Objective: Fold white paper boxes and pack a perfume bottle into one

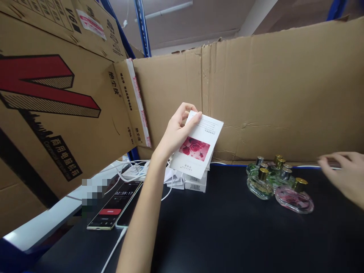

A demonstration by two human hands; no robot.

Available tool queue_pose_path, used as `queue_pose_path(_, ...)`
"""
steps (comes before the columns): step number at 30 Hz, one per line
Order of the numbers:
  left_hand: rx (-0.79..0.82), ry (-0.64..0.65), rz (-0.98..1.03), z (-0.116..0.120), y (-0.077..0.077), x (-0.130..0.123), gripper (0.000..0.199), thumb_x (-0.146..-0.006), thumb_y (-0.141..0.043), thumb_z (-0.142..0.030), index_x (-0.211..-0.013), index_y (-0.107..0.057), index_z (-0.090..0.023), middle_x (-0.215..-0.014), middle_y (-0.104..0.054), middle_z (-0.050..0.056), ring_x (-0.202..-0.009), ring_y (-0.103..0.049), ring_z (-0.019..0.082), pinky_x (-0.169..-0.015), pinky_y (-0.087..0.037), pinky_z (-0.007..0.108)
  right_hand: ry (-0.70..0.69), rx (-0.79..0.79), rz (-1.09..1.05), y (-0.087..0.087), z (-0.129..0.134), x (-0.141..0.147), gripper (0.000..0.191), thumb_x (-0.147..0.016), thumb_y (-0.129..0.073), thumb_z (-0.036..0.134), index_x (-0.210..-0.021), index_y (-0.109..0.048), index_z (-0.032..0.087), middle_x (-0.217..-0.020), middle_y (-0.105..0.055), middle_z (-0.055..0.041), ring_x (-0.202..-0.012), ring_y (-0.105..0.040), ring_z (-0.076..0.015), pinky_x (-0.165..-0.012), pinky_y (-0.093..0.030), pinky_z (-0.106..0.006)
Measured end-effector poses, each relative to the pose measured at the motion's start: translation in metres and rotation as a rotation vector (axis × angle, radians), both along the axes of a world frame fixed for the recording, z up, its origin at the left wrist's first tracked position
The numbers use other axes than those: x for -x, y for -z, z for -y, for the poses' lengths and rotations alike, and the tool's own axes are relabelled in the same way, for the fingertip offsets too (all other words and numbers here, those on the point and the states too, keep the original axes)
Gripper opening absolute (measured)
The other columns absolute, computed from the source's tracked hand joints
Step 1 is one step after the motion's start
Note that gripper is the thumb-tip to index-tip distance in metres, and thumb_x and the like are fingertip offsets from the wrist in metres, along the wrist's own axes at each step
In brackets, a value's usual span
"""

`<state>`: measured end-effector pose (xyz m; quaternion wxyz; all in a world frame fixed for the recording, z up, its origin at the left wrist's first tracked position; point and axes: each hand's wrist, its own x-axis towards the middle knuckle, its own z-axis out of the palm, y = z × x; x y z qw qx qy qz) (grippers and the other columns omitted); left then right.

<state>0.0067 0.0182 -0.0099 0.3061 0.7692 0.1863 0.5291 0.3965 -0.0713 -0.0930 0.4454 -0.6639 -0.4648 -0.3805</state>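
So far my left hand (174, 132) has its grip closed on one flat rose-print carton (197, 146) over the stack at 11 o'clock, right hand (342, 174) open and empty near the perfume bottles (280, 184) at 2 o'clock, none boxed yet on the table (227, 235).

A smooth white printed paper carton (197, 146) looked matt beside glossy clear glass perfume bottles (280, 184) with shiny metallic caps, on a matt black tabletop (227, 235) backed by creased rough brown cardboard (270, 94).

White box (197, 146) bears red roses; table (227, 235) is black.
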Motion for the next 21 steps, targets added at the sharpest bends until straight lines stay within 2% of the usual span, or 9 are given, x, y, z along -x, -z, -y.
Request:
queue_pose_path(2, -0.011, -0.015, 0.016, -0.001, 0.002, -0.005, 0.024, -0.084, -0.048, -0.038, -0.090, -0.041, -0.016, -0.076, -0.049, 0.001, -0.061, -0.046, 0.004, -0.055, -0.040, 0.011, -0.086, 0.034, 0.090, -0.014, -0.006, 0.032, 0.028, -0.073, -0.043, 0.044, -0.053, -0.046, 0.025, -0.063, -0.056, -0.0102, -0.067, -0.049, -0.0245, -0.079, -0.026, -0.053)
queue_pose_path(5, -0.057, -0.026, 0.040, 0.000, 0.007, -0.019, 0.024, -0.085, -0.047, -0.039, -0.091, -0.042, -0.016, -0.076, -0.049, 0.001, -0.061, -0.045, 0.004, -0.054, -0.038, 0.011, -0.262, -0.018, 0.144, -0.042, -0.017, 0.091, 0.023, -0.079, -0.043, 0.039, -0.064, -0.052, 0.024, -0.072, -0.061, -0.0089, -0.077, -0.055, -0.0259, -0.083, -0.031, -0.053)
queue_pose_path(7, -0.103, -0.036, 0.076, 0.002, 0.013, -0.032, 0.023, -0.087, -0.043, -0.039, -0.094, -0.043, -0.016, -0.076, -0.048, 0.001, -0.058, -0.043, 0.004, -0.053, -0.037, 0.012, -0.581, -0.045, 0.083, -0.058, -0.025, 0.129, 0.019, -0.081, -0.045, 0.037, -0.074, -0.055, 0.023, -0.078, -0.062, -0.0072, -0.079, -0.058, -0.0220, -0.079, -0.040, -0.044)
queue_pose_path(9, -0.142, -0.070, 0.109, 0.004, 0.021, -0.046, 0.024, -0.089, -0.041, -0.038, -0.105, -0.043, -0.019, -0.076, -0.048, 0.000, -0.056, -0.041, 0.004, -0.051, -0.035, 0.013, -0.845, -0.041, -0.067, -0.068, -0.034, 0.161, 0.023, -0.084, -0.043, 0.037, -0.097, -0.055, 0.023, -0.098, -0.060, -0.0074, -0.090, -0.058, -0.0200, -0.078, -0.045, -0.039)
queue_pose_path(11, -0.199, -0.111, 0.128, 0.005, 0.030, -0.056, 0.026, -0.091, -0.039, -0.036, -0.112, -0.042, -0.021, -0.084, -0.051, 0.001, -0.060, -0.043, 0.004, -0.057, -0.038, 0.015, -0.981, 0.036, -0.125, -0.071, -0.040, 0.183, 0.032, -0.086, -0.041, 0.040, -0.113, -0.048, 0.024, -0.111, -0.055, -0.0073, -0.099, -0.055, -0.0193, -0.079, -0.047, -0.036)
queue_pose_path(14, -0.271, -0.184, 0.144, 0.003, 0.038, -0.064, 0.024, -0.092, -0.036, -0.035, -0.109, -0.045, -0.021, -0.099, -0.052, 0.003, -0.076, -0.049, 0.007, -0.073, -0.041, 0.020, -1.030, 0.063, -0.089, -0.067, -0.044, 0.198, 0.028, -0.088, -0.040, 0.038, -0.111, -0.049, 0.024, -0.113, -0.054, -0.0051, -0.109, -0.050, -0.0177, -0.091, -0.042, -0.036)
queue_pose_path(15, -0.281, -0.197, 0.150, 0.002, 0.040, -0.065, 0.022, -0.092, -0.035, -0.035, -0.106, -0.046, -0.021, -0.101, -0.052, 0.003, -0.081, -0.049, 0.008, -0.076, -0.041, 0.020, -1.053, 0.060, -0.103, -0.065, -0.043, 0.198, 0.026, -0.088, -0.041, 0.037, -0.108, -0.049, 0.024, -0.112, -0.055, -0.0047, -0.105, -0.052, -0.0168, -0.088, -0.044, -0.035)
queue_pose_path(18, -0.271, -0.162, 0.176, 0.002, 0.041, -0.068, 0.019, -0.092, -0.036, -0.033, -0.097, -0.048, -0.019, -0.094, -0.053, 0.002, -0.083, -0.049, 0.008, -0.075, -0.041, 0.019, -1.137, 0.061, -0.230, -0.064, -0.040, 0.195, 0.018, -0.083, -0.052, 0.036, -0.093, -0.051, 0.021, -0.107, -0.058, -0.0045, -0.081, -0.059, -0.0132, -0.063, -0.050, -0.027)
queue_pose_path(21, -0.243, -0.134, 0.220, 0.004, 0.042, -0.072, 0.019, -0.092, -0.036, -0.033, -0.092, -0.047, -0.018, -0.091, -0.053, 0.002, -0.080, -0.049, 0.007, -0.070, -0.041, 0.018, -1.174, 0.047, -0.309, -0.068, -0.035, 0.192, 0.019, -0.077, -0.059, 0.036, -0.076, -0.050, 0.019, -0.094, -0.062, -0.0045, -0.079, -0.059, -0.0136, -0.058, -0.049, -0.024)
